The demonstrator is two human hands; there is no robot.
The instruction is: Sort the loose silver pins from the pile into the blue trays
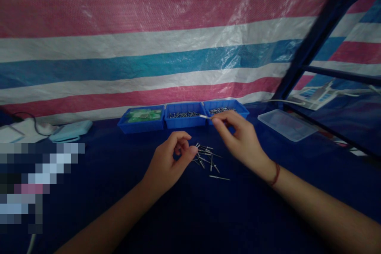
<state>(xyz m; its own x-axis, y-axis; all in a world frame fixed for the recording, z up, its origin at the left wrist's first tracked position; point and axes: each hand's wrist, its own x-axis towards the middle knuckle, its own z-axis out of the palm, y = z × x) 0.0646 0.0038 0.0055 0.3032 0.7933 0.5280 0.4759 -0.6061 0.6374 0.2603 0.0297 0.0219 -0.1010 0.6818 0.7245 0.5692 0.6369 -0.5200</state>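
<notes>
Pretty dim, glare streaks on the striped sheet (166,47), worktop (196,218) goes near-black, right edge kinda smeary, lower left pixelated.

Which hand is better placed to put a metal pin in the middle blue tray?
Probably the right hand: it pinches a metal pin near the middle blue tray. The left hand, beside the loose pins, shows none.

Right hand (238,129) pinches a rivet (204,116)

The left hand (168,158) curls by a loose pile (205,153) on the dark bench (190,218) (one piece (219,177) lies apart, nearer the wearer). Behind stand three blue bins (143,127): the leftmost holds something green (144,115), the others metal pieces (184,115).
</notes>
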